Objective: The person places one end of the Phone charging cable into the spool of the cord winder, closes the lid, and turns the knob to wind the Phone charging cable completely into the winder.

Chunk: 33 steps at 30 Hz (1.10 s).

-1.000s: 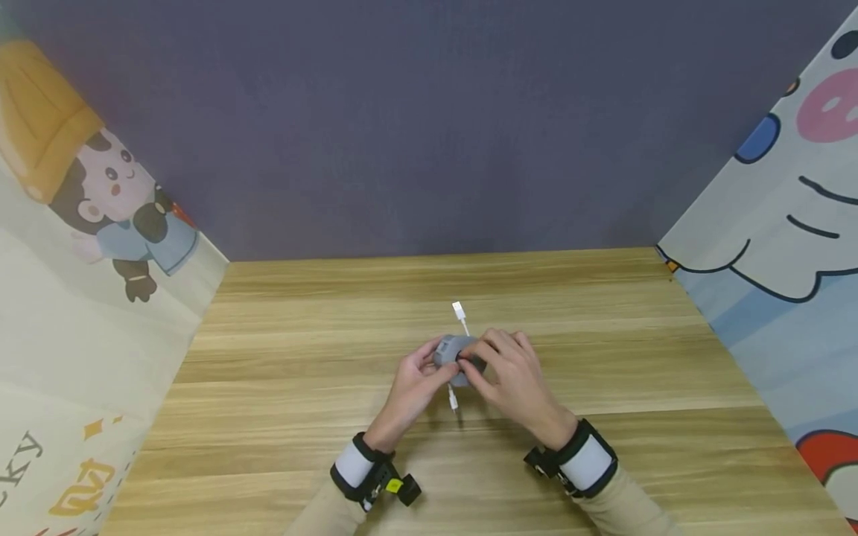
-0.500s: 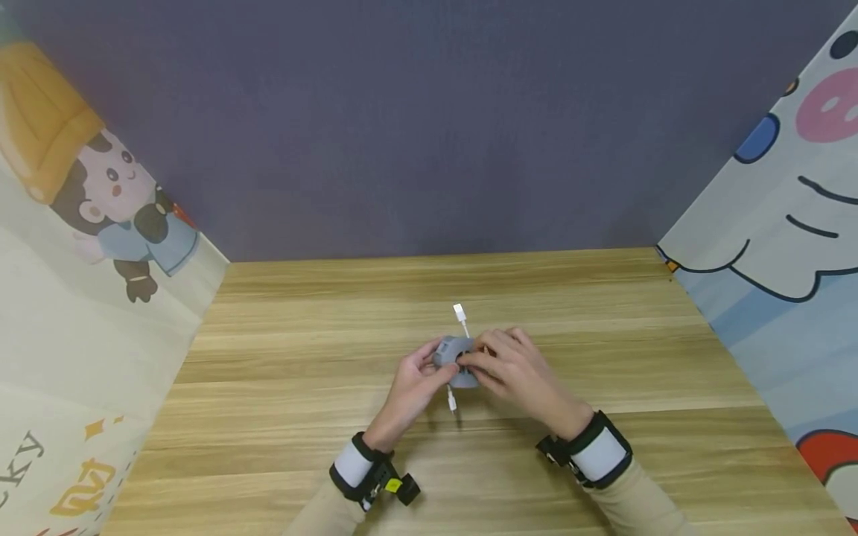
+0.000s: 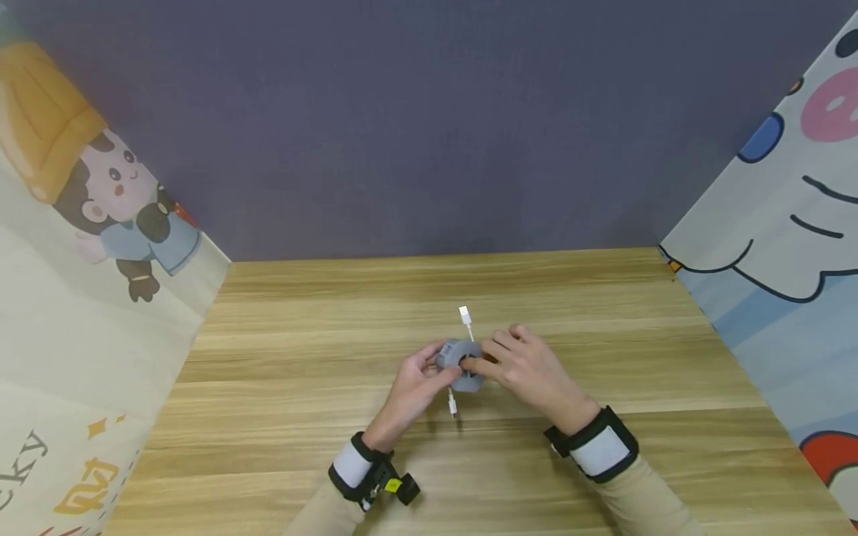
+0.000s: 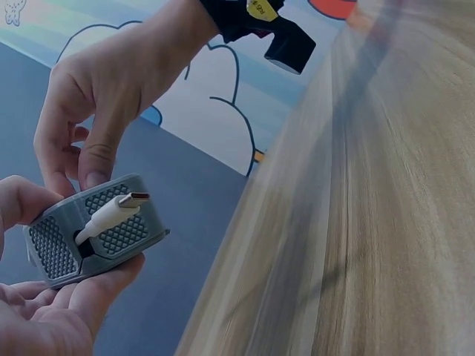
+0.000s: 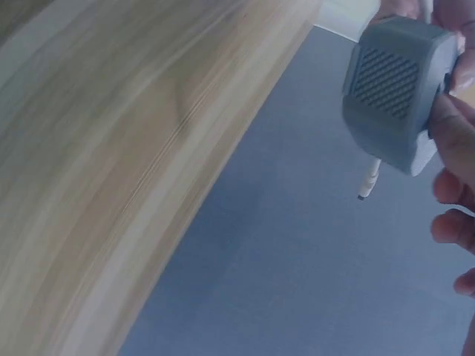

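Note:
A grey cable winder [image 3: 459, 349] with faceted sides and textured panels is held up over the table's middle. My left hand [image 3: 410, 390] grips it between thumb and fingers. A white cable's flat USB plug [image 3: 465, 316] sticks out at the far side. On the near side its small oval-ended plug [image 4: 111, 215] comes through a slot in the winder [image 4: 56, 248]. My right hand [image 3: 532, 376] reaches in from the right, its extended index finger at the round opening in the winder's face. The right hand's other fingers are bent, clear of the winder [image 5: 386, 81] in the right wrist view.
Below the hands lies a wood-grain table [image 3: 302, 320]. A dark blue-grey panel [image 3: 429, 134] stands along its back edge. Cartoon-printed panels flank it on the left [image 3: 74, 357] and right [image 3: 771, 246]. Both wrists wear black-and-white straps [image 3: 353, 465] with small cameras.
My right hand has shifted slightly right and its thumb has come away from the winder's face, uncovering more of the round opening. The winder has moved slightly right and nearer; the left hand keeps its grip.

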{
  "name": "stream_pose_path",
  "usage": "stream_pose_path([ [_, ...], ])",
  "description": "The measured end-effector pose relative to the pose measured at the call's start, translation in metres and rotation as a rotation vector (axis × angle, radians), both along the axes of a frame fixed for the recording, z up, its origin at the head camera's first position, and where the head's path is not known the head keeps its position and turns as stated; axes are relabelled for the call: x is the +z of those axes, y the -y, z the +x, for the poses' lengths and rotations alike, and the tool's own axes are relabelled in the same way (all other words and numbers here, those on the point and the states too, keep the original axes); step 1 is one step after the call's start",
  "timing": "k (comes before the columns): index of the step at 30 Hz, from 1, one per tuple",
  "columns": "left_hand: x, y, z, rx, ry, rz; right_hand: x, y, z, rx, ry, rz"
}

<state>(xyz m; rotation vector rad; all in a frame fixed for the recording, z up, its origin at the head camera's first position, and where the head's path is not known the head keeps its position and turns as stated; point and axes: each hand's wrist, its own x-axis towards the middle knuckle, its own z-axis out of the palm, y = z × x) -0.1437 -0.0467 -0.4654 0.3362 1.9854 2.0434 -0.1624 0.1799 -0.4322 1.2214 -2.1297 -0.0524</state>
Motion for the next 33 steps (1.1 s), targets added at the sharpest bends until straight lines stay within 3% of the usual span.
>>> stream_pose_path([
  [7,0.0013,-0.0003,0.0016,-0.018,0.007,0.023,-0.0001,-0.0013,-0.0042,0.045,-0.03,-0.034],
  [21,0.0016,-0.0002,0.0024,-0.008,0.011,0.041,-0.0039,0.0019,0.0012,-0.011,-0.012,-0.067],
  [33,0.0008,-0.0003,0.0033,-0.003,0.015,0.026,-0.0098,0.004,-0.0018,0.011,-0.021,-0.124],
])
